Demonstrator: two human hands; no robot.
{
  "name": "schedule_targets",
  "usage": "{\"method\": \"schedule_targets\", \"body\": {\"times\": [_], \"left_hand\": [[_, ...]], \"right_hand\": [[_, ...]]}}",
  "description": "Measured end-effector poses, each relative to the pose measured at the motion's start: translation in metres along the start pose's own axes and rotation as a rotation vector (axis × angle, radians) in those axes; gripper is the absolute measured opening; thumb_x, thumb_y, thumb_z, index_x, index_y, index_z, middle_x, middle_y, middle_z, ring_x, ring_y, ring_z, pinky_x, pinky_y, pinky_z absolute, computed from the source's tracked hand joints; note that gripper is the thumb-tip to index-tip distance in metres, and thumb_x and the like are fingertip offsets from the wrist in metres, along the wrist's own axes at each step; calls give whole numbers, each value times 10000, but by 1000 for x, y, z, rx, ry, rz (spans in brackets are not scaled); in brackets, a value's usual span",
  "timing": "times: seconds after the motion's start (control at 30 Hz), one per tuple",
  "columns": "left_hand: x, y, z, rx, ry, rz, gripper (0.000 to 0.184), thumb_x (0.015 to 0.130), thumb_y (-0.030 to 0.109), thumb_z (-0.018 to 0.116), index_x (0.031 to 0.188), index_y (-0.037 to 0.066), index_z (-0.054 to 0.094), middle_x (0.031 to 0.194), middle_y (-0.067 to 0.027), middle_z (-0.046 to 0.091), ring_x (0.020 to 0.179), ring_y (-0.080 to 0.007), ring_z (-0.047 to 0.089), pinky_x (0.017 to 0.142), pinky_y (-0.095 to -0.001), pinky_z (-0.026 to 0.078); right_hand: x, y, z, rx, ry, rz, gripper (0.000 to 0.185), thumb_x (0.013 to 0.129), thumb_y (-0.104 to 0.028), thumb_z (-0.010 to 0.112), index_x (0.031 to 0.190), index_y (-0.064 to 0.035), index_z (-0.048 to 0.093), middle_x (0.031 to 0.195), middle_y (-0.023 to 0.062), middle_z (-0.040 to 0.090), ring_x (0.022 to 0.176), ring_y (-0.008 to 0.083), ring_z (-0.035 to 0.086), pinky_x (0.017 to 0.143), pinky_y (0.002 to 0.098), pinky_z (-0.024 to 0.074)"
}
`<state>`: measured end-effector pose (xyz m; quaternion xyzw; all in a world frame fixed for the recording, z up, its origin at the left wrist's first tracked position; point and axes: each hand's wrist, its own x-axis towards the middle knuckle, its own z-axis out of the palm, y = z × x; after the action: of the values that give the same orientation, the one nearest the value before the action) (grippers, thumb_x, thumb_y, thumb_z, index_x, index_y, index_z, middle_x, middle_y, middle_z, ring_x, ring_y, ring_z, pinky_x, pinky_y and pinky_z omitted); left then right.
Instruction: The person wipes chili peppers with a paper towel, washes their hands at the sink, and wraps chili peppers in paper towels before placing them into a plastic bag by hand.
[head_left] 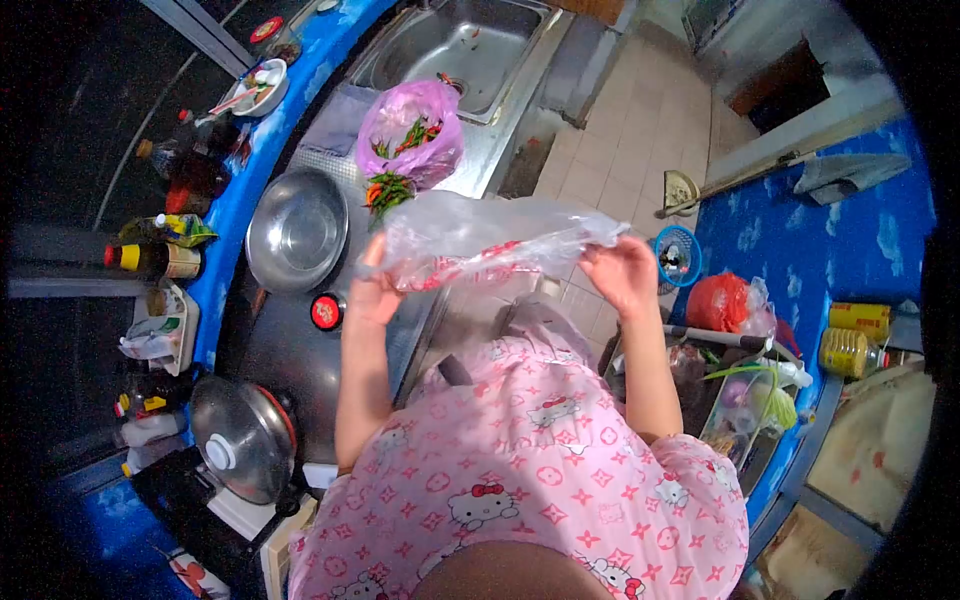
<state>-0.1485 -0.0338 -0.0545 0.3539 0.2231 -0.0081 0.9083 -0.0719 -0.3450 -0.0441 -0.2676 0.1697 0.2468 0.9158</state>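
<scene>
A clear plastic bag (480,235) with red print is stretched between my two hands in front of my body. My left hand (376,287) grips its left end, close to the counter edge. At the other end, my right hand (622,272) pinches the bag's edge over the floor. Just beyond my left hand, a bunch of green and red chillies (388,192) lies on the counter. Behind it sits an open pink plastic bag (374,135) with more chillies inside.
A steel sink (400,62) is at the far end of the counter. A metal basin (297,230) and a red-lidded jar (326,311) stand on the left, near a lidded pan (240,440). At right are a blue basket (678,255) and a vegetable rack (735,400).
</scene>
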Motion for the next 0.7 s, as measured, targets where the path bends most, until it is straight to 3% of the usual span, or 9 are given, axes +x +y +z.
{"method": "schedule_targets", "body": {"times": [0.07,0.2,0.3,0.37,0.43,0.47,0.53,0.63,0.7], "left_hand": [[19,-6,-4,246,38,-25,333,753,227,626,1021,42,554,937,-45,590,809,-133,567,647,-245,461],[45,8,21,552,-484,12,402,730,268,667,1014,11,544,889,-23,571,732,-112,556,627,-232,452],[94,-6,39,714,-308,-220,414,728,283,662,1012,6,544,904,-44,578,733,-113,560,603,-237,462],[165,-34,50,327,-125,-416,355,791,218,552,1051,-23,530,979,-130,572,890,-214,561,798,-400,470],[248,-53,81,-165,-114,-368,305,808,172,511,1042,-21,535,989,-170,578,926,-273,560,821,-437,454],[296,-48,105,-207,-58,-299,286,806,155,503,1030,-18,540,995,-185,578,940,-301,556,833,-442,444],[299,9,227,153,-147,112,267,781,146,546,1015,18,559,973,-128,593,898,-235,573,798,-394,459],[287,51,369,647,101,1503,410,728,170,613,1101,59,485,1011,-100,537,963,-251,495,876,-391,370],[314,41,380,991,60,1840,422,685,165,574,1091,91,487,996,-94,478,957,-234,459,878,-382,344]], "right_hand": [[25,-36,-32,136,-282,182,346,804,-231,539,1030,30,526,938,168,605,756,281,600,667,313,507],[67,-81,-23,17,-177,141,379,778,-182,571,1109,-8,512,985,168,599,807,257,606,743,324,510],[132,-99,-38,-842,-288,47,453,713,-128,635,1141,-35,518,1062,145,577,917,209,558,792,318,465],[196,-114,-70,-1442,-363,82,512,657,-100,670,1148,-52,533,1099,125,563,969,185,518,808,321,432],[277,-150,-81,-1893,-493,531,486,658,-225,674,1101,-51,574,1009,128,613,900,246,559,827,367,413],[286,-176,-26,-2249,-212,219,358,699,-304,611,921,-25,637,884,124,638,831,229,573,726,377,435],[357,-267,41,-2044,-45,-210,314,798,-330,499,727,-34,576,685,79,579,616,204,526,561,364,424],[289,-330,208,-1558,-133,-1433,344,848,-358,437,698,-58,516,645,29,464,585,149,433,530,332,361],[309,-357,190,-1502,-216,-1697,333,839,-360,465,748,-47,533,694,34,494,616,151,459,557,318,381]]}}
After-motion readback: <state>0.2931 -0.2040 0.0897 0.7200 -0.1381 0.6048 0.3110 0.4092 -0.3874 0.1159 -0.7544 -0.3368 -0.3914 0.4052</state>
